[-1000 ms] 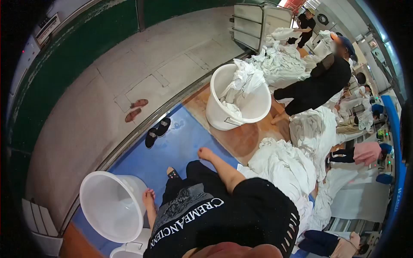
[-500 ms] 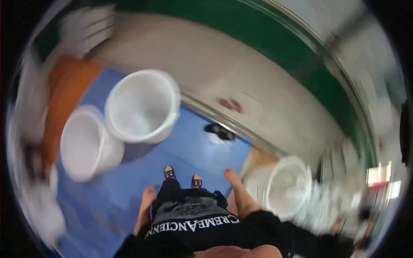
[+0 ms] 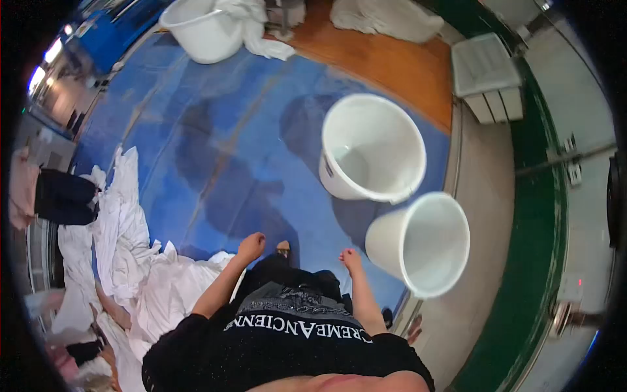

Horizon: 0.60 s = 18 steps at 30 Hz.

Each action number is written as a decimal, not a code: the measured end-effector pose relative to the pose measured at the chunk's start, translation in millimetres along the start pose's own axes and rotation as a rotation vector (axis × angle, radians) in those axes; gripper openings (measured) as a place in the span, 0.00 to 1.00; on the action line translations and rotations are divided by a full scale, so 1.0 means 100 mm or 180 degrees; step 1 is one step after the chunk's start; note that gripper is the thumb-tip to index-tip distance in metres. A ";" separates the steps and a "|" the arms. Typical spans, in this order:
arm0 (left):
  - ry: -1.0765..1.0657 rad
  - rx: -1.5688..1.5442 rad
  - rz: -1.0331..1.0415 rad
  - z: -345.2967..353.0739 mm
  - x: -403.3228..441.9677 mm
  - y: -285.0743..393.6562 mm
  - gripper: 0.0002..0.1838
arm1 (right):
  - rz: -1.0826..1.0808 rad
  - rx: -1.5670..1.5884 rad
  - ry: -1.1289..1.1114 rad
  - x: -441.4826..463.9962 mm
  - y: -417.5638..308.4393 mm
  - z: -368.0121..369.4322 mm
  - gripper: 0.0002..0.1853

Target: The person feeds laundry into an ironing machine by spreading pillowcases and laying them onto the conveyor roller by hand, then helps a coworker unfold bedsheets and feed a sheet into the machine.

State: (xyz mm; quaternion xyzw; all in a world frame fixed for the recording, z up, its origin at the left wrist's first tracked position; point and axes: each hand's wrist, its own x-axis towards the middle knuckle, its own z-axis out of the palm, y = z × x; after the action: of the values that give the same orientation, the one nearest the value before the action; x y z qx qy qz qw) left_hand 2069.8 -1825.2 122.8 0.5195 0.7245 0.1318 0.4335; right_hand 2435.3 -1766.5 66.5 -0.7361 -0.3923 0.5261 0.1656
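My left hand hangs in front of my body on the left, its fingers loosely curled and nothing visible in it. Nearest to it, crumpled white cloth lies piled on the floor. My right hand hangs on the other side, also curled, holding nothing I can see. Just to its right stands an empty white plastic tub, apart from the hand. A larger white tub with a little shine at its bottom stands farther ahead.
Blue flooring meets an orange patch ahead. A third white tub has cloth over its rim. More cloth lies beyond. A lidded grey bin stands by the green-banded wall. Another person is at the left.
My view has swung round to the left: the two tubs that were at the left are now at the right, and the white cloth pile has come into view. Both hands stay free.
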 end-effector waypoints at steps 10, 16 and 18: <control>0.0635 -0.1018 -0.0359 -0.97 1.16 -0.19 0.16 | -0.1406 -0.2057 0.0793 1.67 -1.82 0.71 0.34; 0.0414 -0.0833 -0.1281 -1.16 1.57 -1.33 0.15 | -0.0125 -0.2804 -0.0119 2.39 -2.18 1.04 0.37; 0.0481 -0.0210 -0.2042 -1.19 1.34 -1.66 0.15 | 0.0315 -0.3134 -0.0296 2.63 -2.06 1.07 0.28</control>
State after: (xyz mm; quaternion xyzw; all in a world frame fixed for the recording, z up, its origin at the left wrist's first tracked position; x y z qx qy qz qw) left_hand 1861.6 -1748.7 21.0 0.2393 0.8766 0.0500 0.4145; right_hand 2292.4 -1455.5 -10.1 -0.7205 -0.5657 0.3179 -0.2446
